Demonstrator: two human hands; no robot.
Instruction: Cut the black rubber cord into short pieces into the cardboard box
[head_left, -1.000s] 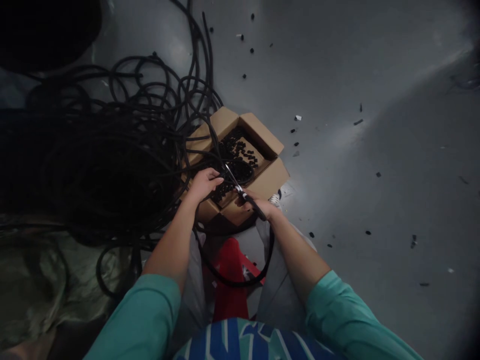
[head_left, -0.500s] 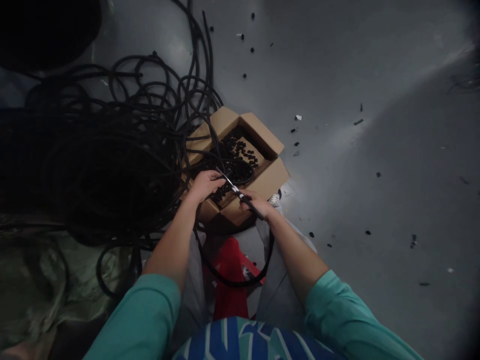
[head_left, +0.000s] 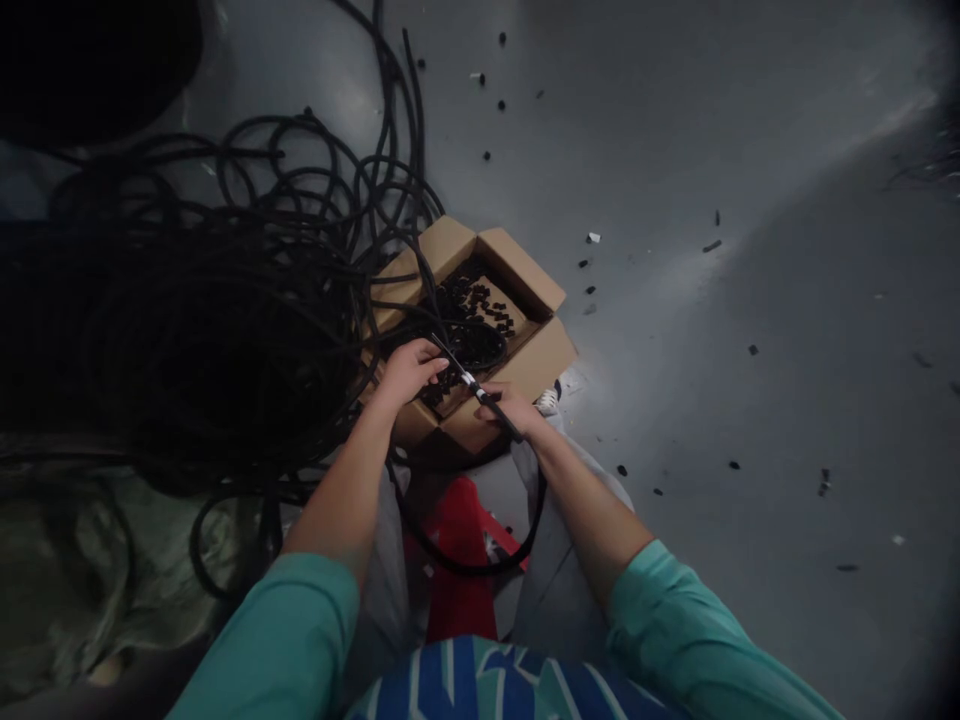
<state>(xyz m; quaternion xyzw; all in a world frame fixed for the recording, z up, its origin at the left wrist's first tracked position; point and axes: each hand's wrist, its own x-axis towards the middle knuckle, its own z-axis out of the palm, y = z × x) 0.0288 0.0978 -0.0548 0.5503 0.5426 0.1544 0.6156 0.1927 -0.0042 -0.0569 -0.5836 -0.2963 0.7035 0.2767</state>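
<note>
My right hand (head_left: 511, 408) is closed around the black handles of what look like scissors (head_left: 474, 388), with white marks near their middle. The narrow blades point up and left over a cardboard box (head_left: 551, 352). At the blade tips, my left hand (head_left: 411, 370) has its fingers pinched together, seemingly on a black cord (head_left: 435, 300) that comes down from the pile; the grip itself is partly hidden. Small cut black pieces (head_left: 480, 300) lie inside the box. A loop of black cord (head_left: 480, 571) hangs below my hands, between my knees.
A big tangle of black cord (head_left: 247, 250) spreads at the left and reaches over the box's edge. Small black scraps (head_left: 590, 290) are scattered across the grey floor (head_left: 675, 350). Something red (head_left: 461, 560) stands between my legs. Greenish sheeting (head_left: 150, 570) lies at lower left.
Both hands stay in nearly the same place. The scissors have turned slightly, and their blades look narrower and closer together. The whole view has shifted a little.
</note>
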